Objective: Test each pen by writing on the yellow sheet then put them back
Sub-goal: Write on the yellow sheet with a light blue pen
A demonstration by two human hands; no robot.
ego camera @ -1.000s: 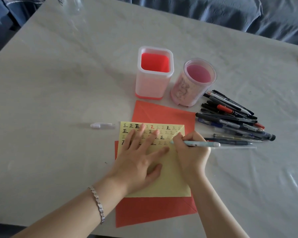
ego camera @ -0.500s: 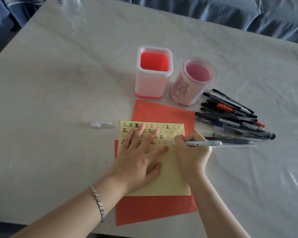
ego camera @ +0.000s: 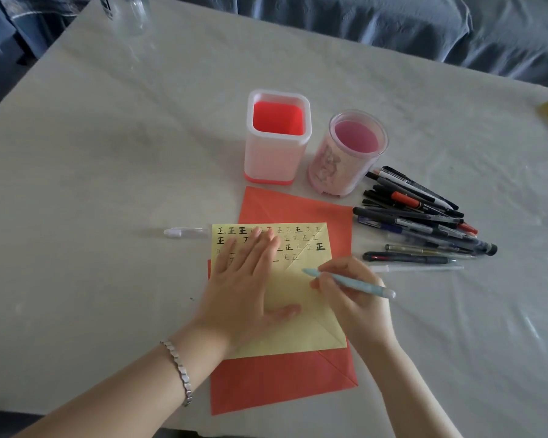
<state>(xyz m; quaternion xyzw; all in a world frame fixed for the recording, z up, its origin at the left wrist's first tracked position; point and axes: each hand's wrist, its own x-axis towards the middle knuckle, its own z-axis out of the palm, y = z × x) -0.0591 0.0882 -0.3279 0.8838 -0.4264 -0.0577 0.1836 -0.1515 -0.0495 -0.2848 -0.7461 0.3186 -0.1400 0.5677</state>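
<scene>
The left hand [ego camera: 244,279] lay spread flat on the yellow sheet [ego camera: 298,298] atop red paper [ego camera: 282,377] while the right hand [ego camera: 348,295] pinched the light-blue pen [ego camera: 345,281], uncapped – its cap [ego camera: 184,232] lay apart, likely forgotten – and the palm risked smearing fresh marks.

Matt paper yellow sheet [ego camera: 301,314] — glossy plastic pen [ego camera: 348,281].

Rows of the handwritten character 正 fill the top of the yellow sheet [ego camera: 301,298], some bold black, some faint; nothing else is readable.
</scene>
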